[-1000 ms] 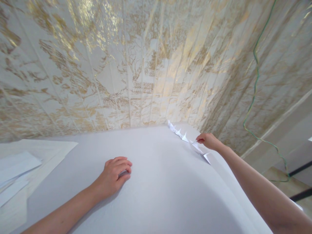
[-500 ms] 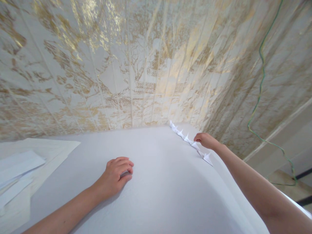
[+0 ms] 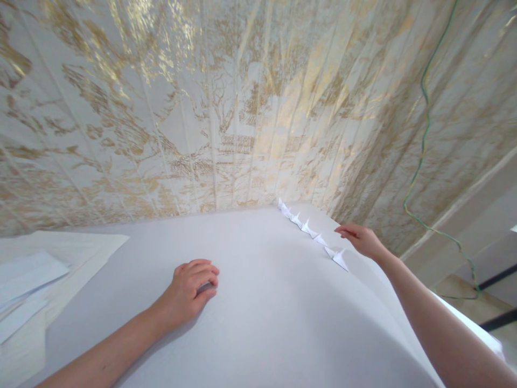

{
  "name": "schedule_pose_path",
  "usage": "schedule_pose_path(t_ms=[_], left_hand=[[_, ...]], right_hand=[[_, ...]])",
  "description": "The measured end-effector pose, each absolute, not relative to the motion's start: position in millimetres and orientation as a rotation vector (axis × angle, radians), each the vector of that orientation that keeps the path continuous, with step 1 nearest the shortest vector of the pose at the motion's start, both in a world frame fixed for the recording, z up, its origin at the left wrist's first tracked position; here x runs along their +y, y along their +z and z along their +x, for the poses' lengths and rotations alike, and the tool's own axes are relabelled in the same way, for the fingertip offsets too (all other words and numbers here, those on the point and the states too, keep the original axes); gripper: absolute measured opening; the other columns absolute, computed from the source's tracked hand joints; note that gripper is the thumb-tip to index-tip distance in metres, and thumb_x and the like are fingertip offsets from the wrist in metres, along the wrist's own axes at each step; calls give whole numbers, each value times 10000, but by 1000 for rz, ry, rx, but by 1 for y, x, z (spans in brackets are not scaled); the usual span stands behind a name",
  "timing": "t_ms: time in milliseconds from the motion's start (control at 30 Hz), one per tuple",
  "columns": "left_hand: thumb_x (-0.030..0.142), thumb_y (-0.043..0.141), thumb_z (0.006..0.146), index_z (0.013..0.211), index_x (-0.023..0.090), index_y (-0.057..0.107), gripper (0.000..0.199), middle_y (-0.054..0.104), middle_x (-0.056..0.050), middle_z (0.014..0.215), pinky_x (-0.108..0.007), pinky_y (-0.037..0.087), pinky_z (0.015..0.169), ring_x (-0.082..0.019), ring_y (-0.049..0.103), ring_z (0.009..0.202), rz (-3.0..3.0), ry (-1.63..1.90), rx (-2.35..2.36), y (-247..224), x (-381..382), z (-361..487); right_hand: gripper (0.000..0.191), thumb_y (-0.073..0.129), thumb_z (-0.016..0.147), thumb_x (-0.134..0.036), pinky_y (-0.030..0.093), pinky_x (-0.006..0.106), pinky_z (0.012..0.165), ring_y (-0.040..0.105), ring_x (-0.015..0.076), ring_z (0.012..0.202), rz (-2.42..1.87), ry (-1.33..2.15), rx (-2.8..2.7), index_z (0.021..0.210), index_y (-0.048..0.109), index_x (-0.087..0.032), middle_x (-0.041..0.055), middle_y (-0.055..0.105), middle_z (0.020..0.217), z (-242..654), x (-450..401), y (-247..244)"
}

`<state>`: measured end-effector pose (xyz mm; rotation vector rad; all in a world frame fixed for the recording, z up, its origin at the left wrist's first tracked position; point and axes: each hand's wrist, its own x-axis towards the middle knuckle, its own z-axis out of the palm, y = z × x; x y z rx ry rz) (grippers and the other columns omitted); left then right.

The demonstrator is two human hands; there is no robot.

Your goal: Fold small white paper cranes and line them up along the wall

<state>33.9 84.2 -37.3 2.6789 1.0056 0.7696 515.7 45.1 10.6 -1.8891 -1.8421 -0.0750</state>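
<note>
If grabbing those folded paper figures (image 3: 309, 230) along the table (image 3: 250, 334)'s right side, expect featherlight, crushable stuff; pinch a ridge. See right hand (image 3: 361, 240) nearby, slightly open, seemingly empty, plus left hand (image 3: 196, 288) half-curled, ditto.

Paper sheets (image 3: 32, 275) cut by left edge. Green cord (image 3: 423, 134) runs off top. Left hand (image 3: 196, 286): palm hidden. Folded paper figures (image 3: 307, 230): crease detail too small to tell.

Gold-patterned covering (image 3: 226, 108) is filling twelve o'clock, light gleaming at eleven! Green cord (image 3: 423, 134) is dangling at two, tan floor (image 3: 456, 285) is showing at four, white tabletop (image 3: 258, 334) is spreading toward six.
</note>
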Motion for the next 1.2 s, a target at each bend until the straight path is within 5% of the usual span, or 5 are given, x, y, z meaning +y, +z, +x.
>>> schedule_pose_path(t_ms=[100,267,467,1200], left_hand=[[224,520,757,723,223,623,109,677,-24,938,-370,391,860,-219,548,991,2676,785,1010,-37,84,34],[233,520,761,724,224,626,113,676,-23,931,-350,401,860,-207,553,981,2683,813,991,-38,85,35],[243,518,769,729,223,620,111,675,-21,935,-356,398,860,-208,556,975,2700,827,963,-40,87,33],[237,525,769,731,225,621,104,675,-17,932,-346,397,866,-201,555,982,2707,819,964,-39,86,33]], right_hand=[[291,555,717,-395,481,291,641,616,192,689,-1895,149,-1561,883,675,-188,67,694,813,518,29,0],[339,665,571,-352,465,281,615,595,177,683,-1813,499,-1452,863,667,-181,69,677,853,515,21,-12],[175,576,619,-323,382,246,507,486,124,498,-1874,488,-1471,687,638,-174,-25,548,503,511,23,-22],[180,448,689,-241,371,220,512,452,111,516,-1875,365,-1614,682,618,-183,-29,509,536,522,59,-28]])
